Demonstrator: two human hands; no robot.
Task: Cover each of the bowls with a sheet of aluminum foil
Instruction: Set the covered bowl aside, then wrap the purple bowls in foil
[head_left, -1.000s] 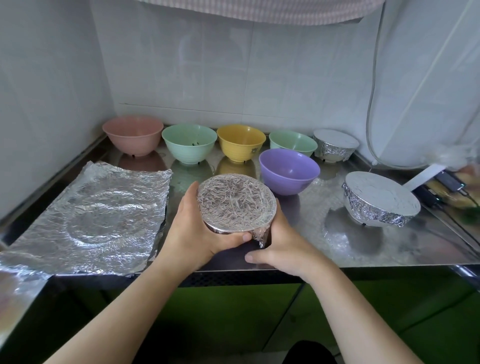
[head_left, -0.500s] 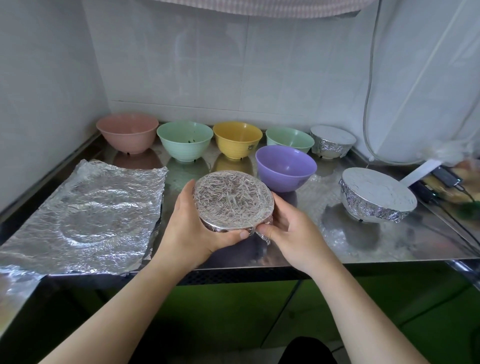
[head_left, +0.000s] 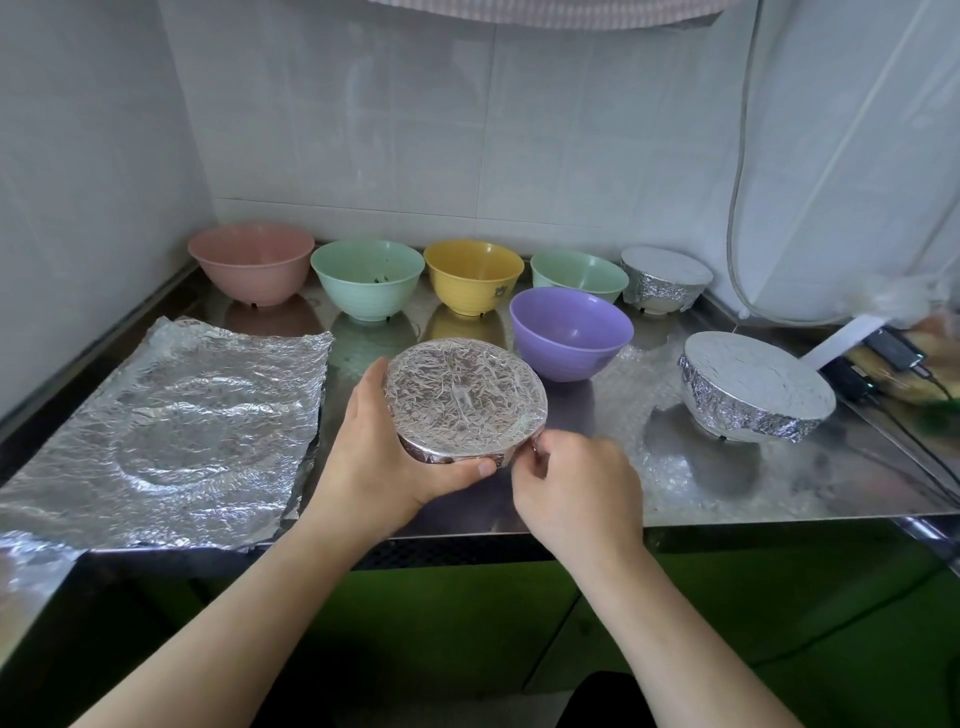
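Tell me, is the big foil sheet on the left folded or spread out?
Spread out. The foil sheet lies flat and open on the counter, wrinkled, with a round dent in its middle. Neither hand touches it.

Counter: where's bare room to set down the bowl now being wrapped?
Bare steel lies between the purple bowl and the right foil-covered bowl, and along the front edge there. The back row is crowded; the loose foil sheet fills the left.

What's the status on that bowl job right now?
Both hands on foil-wrapped bowl: left hand grips it, right hand pinches foil edge. Five bowls uncovered. Nothing in the way.
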